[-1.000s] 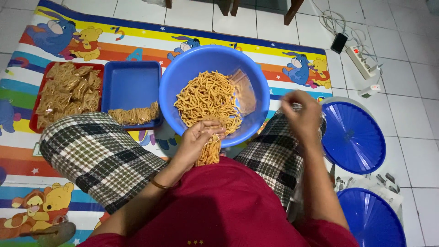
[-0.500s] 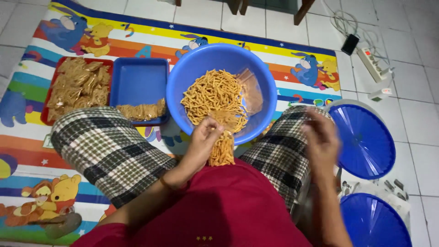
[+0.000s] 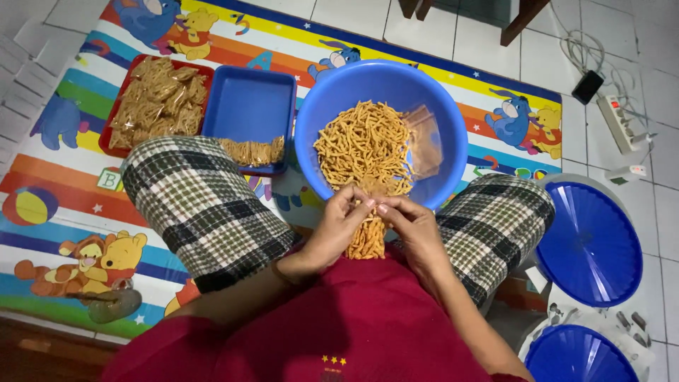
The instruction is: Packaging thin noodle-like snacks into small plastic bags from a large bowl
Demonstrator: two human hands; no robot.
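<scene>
Two hands, left hand (image 3: 338,225) and right hand (image 3: 412,225), pinch the mouth of a filled snack bag (image 3: 367,230) in the lap, with packed bags in the red tray (image 3: 106,138) and loose sticks remaining in the blue bowl (image 3: 453,141).

The bowl (image 3: 382,85) is bright blue, heaped with orange-yellow sticks (image 3: 364,145). One tray (image 3: 251,106) is blue, the other (image 3: 113,138) red, filled with golden-brown packets (image 3: 155,102). The trousers (image 3: 198,201) are a black, white and green check; the shirt (image 3: 353,325) is dark red. The mat (image 3: 64,177) shows rainbow stripes with cartoon animals. Both lids (image 3: 587,247) are deep blue, the floor (image 3: 608,42) white tile.
</scene>
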